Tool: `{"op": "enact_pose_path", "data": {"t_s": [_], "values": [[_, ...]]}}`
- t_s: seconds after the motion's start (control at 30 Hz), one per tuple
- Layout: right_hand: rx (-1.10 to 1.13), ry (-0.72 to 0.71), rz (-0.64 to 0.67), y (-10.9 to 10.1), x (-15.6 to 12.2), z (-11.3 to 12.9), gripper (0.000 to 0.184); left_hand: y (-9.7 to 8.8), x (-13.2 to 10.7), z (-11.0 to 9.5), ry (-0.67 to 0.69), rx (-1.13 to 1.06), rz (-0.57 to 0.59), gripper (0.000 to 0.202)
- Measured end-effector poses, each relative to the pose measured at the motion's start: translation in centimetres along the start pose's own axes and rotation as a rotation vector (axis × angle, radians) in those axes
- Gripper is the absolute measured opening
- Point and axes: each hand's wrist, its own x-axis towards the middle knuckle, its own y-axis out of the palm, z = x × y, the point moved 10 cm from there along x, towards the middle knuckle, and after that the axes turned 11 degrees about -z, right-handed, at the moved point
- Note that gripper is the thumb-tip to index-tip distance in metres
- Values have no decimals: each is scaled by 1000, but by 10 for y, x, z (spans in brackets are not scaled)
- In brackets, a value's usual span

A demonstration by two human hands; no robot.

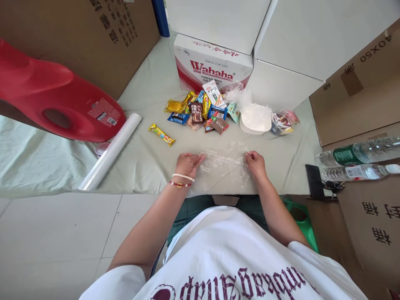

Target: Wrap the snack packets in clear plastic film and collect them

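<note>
Thin, crinkled clear film (223,166) runs left to right, just nearer than the snack pile (200,111). The left hand (187,164) and right hand (256,163) each pinch one end, grip clenched.

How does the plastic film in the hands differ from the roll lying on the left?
The film is a crumpled sheet stretched between the left hand and right hand; the roll is wound tight and straight. The film is held; the roll lies untouched. Both look like plastic wrap.

Bright, even light — warped edges
</note>
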Motion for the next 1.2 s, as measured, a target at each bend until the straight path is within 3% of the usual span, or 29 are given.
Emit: {"op": "enact_pose_path", "data": {"t_s": [0.07, 0.13, 0.23, 0.3, 0.4, 0.57, 0.7, 0.8, 0.87, 0.9, 0.97, 1.07, 1.13, 1.2], "values": [[-7, 4, 7, 1, -2, -2, 29, 1, -6, -3, 46, 53, -39, 32], [-13, 18, 11, 2, -4, -5, 30, 10, -17, -13, 206, 210, 1, 23], [-5, 53, -2, 0, -5, -11, 30, 39, -52, -31, 672, 619, 228, 14], [4, 64, -15, -2, -5, -13, 29, 54, -78, -27, 941, 824, 384, 20], [0, 58, -15, -4, -5, -14, 28, 57, -89, -11, 1082, 1011, 472, 28], [-11, 38, -27, -10, -3, -20, 31, 51, -67, -4, 983, 1148, 363, 43], [-125, -19, -92, -35, 2, -22, 33, 46, -65, -7, 883, 1279, 339, 46], [-309, -296, -267, -65, -7, 16, 35, 40, -71, -7, 832, 1361, 374, 50], [-370, -541, -319, -67, -28, 53, 35, 37, -74, -4, 824, 1380, 413, 49], [-380, -656, -263, -57, -42, 70, 34, 36, -74, -2, 820, 1382, 428, 49], [-405, -851, 39, -11, -76, 90, 34, 34, -71, 1, 797, 1370, 432, 52], [-520, -1026, 583, 65, -140, 81, 37, 30, -58, -2, 725, 1251, 383, 56], [-601, -1076, 758, 94, -169, 63, 46, 26, -46, -8, 611, 1072, 349, 54], [-641, -1098, 815, 107, -185, 49, 57, 17, -31, -11, 403, 864, 307, 51]]}}
